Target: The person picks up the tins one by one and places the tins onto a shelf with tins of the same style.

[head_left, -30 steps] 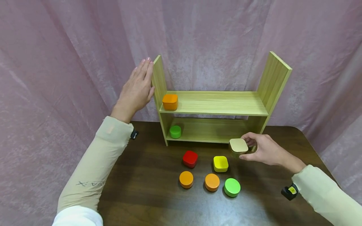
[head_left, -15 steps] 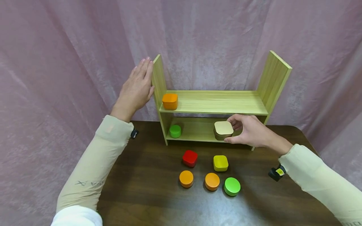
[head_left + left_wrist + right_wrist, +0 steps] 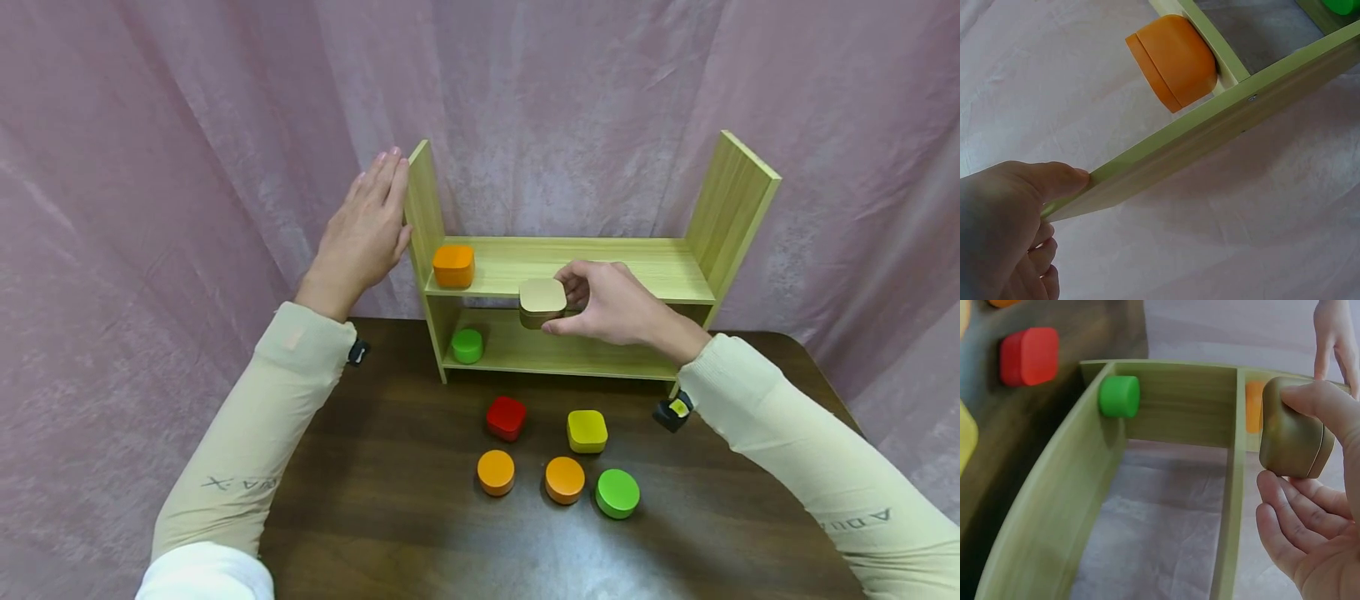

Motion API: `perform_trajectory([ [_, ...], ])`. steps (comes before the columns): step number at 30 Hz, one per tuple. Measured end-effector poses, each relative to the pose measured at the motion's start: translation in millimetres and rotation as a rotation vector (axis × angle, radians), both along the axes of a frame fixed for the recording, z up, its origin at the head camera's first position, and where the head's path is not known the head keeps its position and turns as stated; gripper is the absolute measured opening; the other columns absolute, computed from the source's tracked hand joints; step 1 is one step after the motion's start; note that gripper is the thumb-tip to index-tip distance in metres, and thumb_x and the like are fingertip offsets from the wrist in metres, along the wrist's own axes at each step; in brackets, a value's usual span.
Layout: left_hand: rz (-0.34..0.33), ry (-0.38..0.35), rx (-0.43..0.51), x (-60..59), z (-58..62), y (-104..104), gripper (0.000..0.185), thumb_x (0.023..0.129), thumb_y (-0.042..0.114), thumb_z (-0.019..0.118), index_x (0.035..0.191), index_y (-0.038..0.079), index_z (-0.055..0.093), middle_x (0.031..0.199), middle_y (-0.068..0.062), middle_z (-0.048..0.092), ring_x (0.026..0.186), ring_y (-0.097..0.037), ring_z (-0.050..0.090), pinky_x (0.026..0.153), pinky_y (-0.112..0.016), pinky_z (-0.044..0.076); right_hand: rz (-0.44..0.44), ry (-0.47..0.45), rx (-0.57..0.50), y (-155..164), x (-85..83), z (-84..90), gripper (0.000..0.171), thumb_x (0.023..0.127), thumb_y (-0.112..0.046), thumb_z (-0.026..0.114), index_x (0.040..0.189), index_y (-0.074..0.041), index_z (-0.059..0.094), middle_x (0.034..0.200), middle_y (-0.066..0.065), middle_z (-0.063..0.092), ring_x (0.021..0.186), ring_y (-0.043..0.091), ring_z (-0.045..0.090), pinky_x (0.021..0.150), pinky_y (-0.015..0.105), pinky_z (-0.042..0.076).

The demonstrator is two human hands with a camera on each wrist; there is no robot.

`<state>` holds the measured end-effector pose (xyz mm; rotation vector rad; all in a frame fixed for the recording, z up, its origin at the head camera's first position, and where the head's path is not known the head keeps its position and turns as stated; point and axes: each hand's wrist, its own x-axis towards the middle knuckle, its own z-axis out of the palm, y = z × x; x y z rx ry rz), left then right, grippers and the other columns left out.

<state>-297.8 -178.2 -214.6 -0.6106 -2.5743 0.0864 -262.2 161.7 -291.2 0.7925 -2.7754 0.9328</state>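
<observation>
My right hand (image 3: 611,302) grips a small gold lidded tin (image 3: 542,304) between thumb and fingers. In the head view the tin overlaps the front edge of the upper shelf; a lid seam shows in the right wrist view. My left hand (image 3: 362,225) lies with straight fingers along the outside of the left side panel of a wooden shelf unit (image 3: 577,268). Its thumb (image 3: 1063,179) touches the panel's edge. An orange square tin (image 3: 453,267) sits at the upper shelf's left end. Below it, a round green tin (image 3: 467,346) stands on the lower shelf.
On the dark wooden table (image 3: 390,517), in front of the unit, are a red square tin (image 3: 506,418), a yellow square tin (image 3: 587,432), two round orange tins (image 3: 496,472) and a second round green tin (image 3: 618,493). A pink curtain (image 3: 562,100) hangs behind.
My right hand has carried the gold tin up and to the left, from low at the unit's right end to the upper shelf's front edge. The left hand has stayed at the panel.
</observation>
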Motion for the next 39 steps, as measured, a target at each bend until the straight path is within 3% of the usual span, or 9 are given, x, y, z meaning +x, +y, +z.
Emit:
perform_trajectory([
  [10, 0.004, -0.013, 0.015, 2.0, 0.0, 2.5, 0.081, 0.106, 0.018, 0.061, 0.167, -0.004, 0.013, 0.178, -0.020, 0.013, 0.166, -0.035, 0.015, 0.136, -0.051, 0.017, -0.050, -0.021, -0.034, -20.1, -28.1, 14.3, 0.064, 0.079, -0.034, 0.092, 0.126, 0.001, 0.065, 0.113, 0.015, 0.075, 0.104, 0.027, 0.074, 0.097, 0.044, 0.060],
  [21, -0.011, -0.001, 0.012, 5.4, -0.3, 4.5, 0.081, 0.105, 0.016, 0.062, 0.166, -0.005, 0.014, 0.177, -0.021, 0.014, 0.165, -0.037, 0.017, 0.135, -0.052, 0.020, -0.096, -0.055, -0.056, -30.8, -45.2, 18.1, 0.062, 0.081, -0.033, 0.091, 0.126, 0.001, 0.065, 0.112, 0.012, 0.076, 0.103, 0.025, 0.073, 0.098, 0.041, 0.060],
  [39, -0.009, -0.023, 0.024, 5.1, -1.1, 8.9, 0.080, 0.106, 0.017, 0.060, 0.167, -0.004, 0.013, 0.178, -0.020, 0.012, 0.166, -0.035, 0.014, 0.135, -0.051, 0.018, -0.100, -0.030, -0.035, -45.6, -52.7, 3.9, 0.049, 0.080, -0.032, 0.093, 0.112, -0.003, 0.069, 0.105, 0.012, 0.078, 0.098, 0.023, 0.075, 0.093, 0.040, 0.061],
])
